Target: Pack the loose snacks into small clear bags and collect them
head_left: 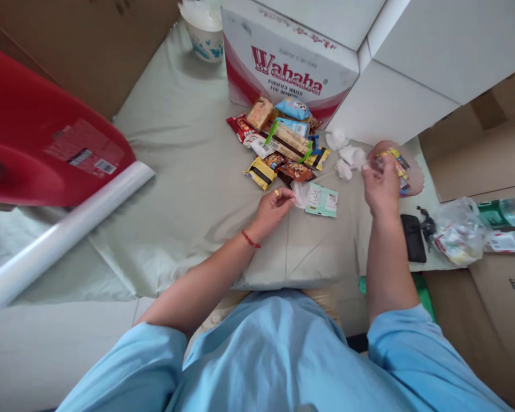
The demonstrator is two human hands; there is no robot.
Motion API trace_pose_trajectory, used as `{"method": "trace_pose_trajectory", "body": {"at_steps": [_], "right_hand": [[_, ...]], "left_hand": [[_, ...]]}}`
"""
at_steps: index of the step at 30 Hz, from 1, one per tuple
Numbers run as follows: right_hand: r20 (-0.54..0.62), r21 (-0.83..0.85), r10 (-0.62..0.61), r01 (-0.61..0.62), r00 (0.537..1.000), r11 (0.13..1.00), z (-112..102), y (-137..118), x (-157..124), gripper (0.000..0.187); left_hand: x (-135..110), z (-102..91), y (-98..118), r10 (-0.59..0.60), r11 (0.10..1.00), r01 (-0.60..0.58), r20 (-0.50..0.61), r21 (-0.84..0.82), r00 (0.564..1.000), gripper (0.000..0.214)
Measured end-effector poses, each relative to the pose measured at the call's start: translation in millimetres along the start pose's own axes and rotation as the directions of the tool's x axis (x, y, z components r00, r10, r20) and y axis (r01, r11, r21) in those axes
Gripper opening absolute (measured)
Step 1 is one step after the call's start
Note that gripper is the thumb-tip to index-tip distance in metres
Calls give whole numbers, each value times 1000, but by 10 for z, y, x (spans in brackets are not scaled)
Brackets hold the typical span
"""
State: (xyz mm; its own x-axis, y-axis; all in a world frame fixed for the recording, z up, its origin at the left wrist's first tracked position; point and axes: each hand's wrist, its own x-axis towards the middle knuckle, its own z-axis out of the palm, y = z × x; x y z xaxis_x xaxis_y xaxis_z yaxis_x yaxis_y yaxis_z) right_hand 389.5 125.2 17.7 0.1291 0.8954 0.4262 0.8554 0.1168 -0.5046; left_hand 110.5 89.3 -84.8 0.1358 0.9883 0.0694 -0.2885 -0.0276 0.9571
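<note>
My left hand point(275, 206) is closed in a pinch on the clear edge of a mint-green packet point(321, 200) lying on the pale green cloth point(184, 189). My right hand point(381, 184) is raised to the right, fingers curled around a small clear wrapper, just in front of a pink bowl point(414, 174) holding colourful wrapped snacks. A heap of snack packets point(283, 143) lies beyond both hands. Crumpled white paper bits point(347, 154) sit between the heap and the bowl.
A Wahaha carton point(283, 63) stands behind the heap, beside white boxes point(412, 51). A paper cup point(206, 34) is at the back. A red plastic stool point(34, 131) and a white roll point(64, 234) lie left. A black phone point(413, 237), plastic bag point(459, 232) and bottle point(506, 212) sit right.
</note>
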Motion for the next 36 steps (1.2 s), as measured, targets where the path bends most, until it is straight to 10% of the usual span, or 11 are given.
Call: {"method": "trace_pose_trajectory", "body": {"at_steps": [3, 7, 16, 23, 31, 36], "right_hand": [[218, 454, 234, -310, 948, 835, 319, -224, -259, 59], [490, 580, 243, -521, 837, 626, 590, -491, -644, 50], [364, 629, 151, -362, 919, 688, 463, -682, -760, 10], [304, 749, 283, -412, 910, 519, 441, -572, -880, 17], [289, 601, 123, -280, 949, 748, 548, -564, -1173, 14], [249, 691, 330, -406, 911, 598, 577, -534, -1183, 23]], "left_hand": [[-39, 4, 30, 95, 983, -96, 14, 155, 995, 24], [-75, 17, 46, 174, 958, -181, 50, 224, 983, 14], [-5, 56, 16, -260, 950, 260, 27, -171, 965, 44], [36, -12, 137, -325, 899, 312, 10, -307, 946, 48], [-102, 23, 180, -307, 931, 334, 181, -145, 934, 57], [-43, -48, 103, -314, 936, 331, 140, -122, 939, 49]]}}
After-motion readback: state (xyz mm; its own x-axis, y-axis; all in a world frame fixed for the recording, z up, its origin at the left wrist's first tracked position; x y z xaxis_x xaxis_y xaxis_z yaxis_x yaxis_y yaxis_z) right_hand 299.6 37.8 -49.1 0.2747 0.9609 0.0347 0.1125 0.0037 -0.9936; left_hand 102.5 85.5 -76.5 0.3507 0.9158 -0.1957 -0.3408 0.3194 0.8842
